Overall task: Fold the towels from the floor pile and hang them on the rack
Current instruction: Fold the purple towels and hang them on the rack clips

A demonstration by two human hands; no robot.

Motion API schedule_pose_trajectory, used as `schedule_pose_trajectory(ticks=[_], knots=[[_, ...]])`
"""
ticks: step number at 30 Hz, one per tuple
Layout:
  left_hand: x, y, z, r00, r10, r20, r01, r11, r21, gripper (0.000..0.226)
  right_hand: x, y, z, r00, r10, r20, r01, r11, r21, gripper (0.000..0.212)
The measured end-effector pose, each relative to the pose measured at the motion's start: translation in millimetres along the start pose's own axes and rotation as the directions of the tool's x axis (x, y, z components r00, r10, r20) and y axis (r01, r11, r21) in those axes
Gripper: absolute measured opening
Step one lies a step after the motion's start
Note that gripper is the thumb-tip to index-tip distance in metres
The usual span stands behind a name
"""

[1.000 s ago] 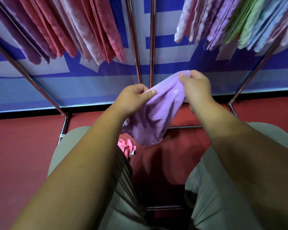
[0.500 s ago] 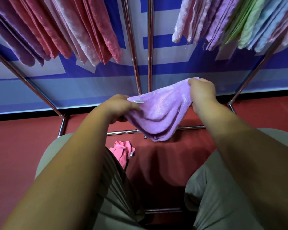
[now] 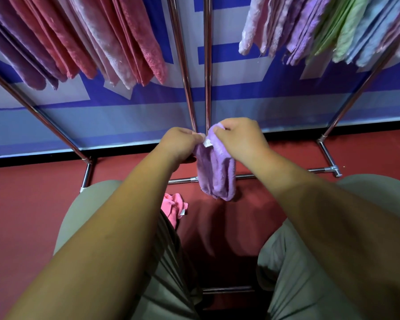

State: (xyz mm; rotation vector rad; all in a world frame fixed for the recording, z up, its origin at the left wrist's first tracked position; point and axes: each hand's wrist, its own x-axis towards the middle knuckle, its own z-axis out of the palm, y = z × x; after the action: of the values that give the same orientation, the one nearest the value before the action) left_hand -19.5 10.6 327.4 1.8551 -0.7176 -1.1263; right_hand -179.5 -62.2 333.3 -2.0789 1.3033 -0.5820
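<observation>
A person's left hand (image 3: 180, 144) and right hand (image 3: 238, 139) meet before the two centre poles of the rack (image 3: 185, 65). Each grip pinches the top edge of a lilac towel (image 3: 217, 174), which hangs doubled above the red floor (image 3: 21, 215). A pink towel (image 3: 173, 205) lies on the floor, partly hidden by the left knee (image 3: 90, 204). The hung towels (image 3: 125, 42) are cut off at the frame's top.

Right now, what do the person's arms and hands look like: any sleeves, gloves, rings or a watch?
Neither the left hand nor the right hand wears a glove, ring or watch that shows. The left forearm and right forearm are uncovered up to the frame edge, no sleeve in view. The legs below wear pale khaki-grey legwear.
</observation>
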Motion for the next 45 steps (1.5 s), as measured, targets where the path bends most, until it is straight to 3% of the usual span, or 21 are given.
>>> schedule_pose_trajectory(ticks=[8, 13, 16, 31, 38, 43, 45], knots=[[4.2, 7.3, 11.9, 0.999, -0.024, -0.046, 0.028, 0.997, 0.075, 0.004, -2.5, -10.6, 15.9, 0.974, -0.131, 0.187, 0.168, 0.965, -0.201, 0.026], [5.9, 6.9, 5.1, 0.997, -0.065, -0.043, 0.066, 0.998, 0.021, 0.019, -6.5, 1.0, 19.3, 0.950, -0.155, 0.271, 0.183, 0.980, -0.083, 0.027], [1.8, 8.6, 3.5, 0.993, -0.114, 0.006, 0.114, 0.987, -0.111, 0.018, -6.4, 2.9, 15.7, 0.941, -0.149, 0.303, 0.178, 0.981, -0.073, 0.032], [1.8, 14.7, -1.9, 0.979, -0.202, 0.028, 0.203, 0.953, -0.223, 0.026, -13.5, -2.2, 5.3, 0.938, -0.212, 0.276, 0.211, 0.977, 0.033, 0.046], [0.1, 21.2, -6.8, 0.970, -0.232, 0.078, 0.244, 0.903, -0.352, 0.027, -7.5, 3.4, 6.2, 0.945, -0.234, 0.229, 0.215, 0.971, 0.104, 0.037], [-8.6, 30.1, -12.2, 0.978, -0.167, 0.124, 0.204, 0.889, -0.410, 0.033, -3.1, -1.8, 0.1, 0.955, -0.236, 0.178, 0.199, 0.958, 0.206, 0.030], [-6.8, 29.9, -11.9, 0.986, -0.092, 0.139, 0.136, 0.929, -0.343, 0.039, -4.1, -4.4, -4.5, 0.967, -0.222, 0.124, 0.193, 0.959, 0.210, 0.029]])
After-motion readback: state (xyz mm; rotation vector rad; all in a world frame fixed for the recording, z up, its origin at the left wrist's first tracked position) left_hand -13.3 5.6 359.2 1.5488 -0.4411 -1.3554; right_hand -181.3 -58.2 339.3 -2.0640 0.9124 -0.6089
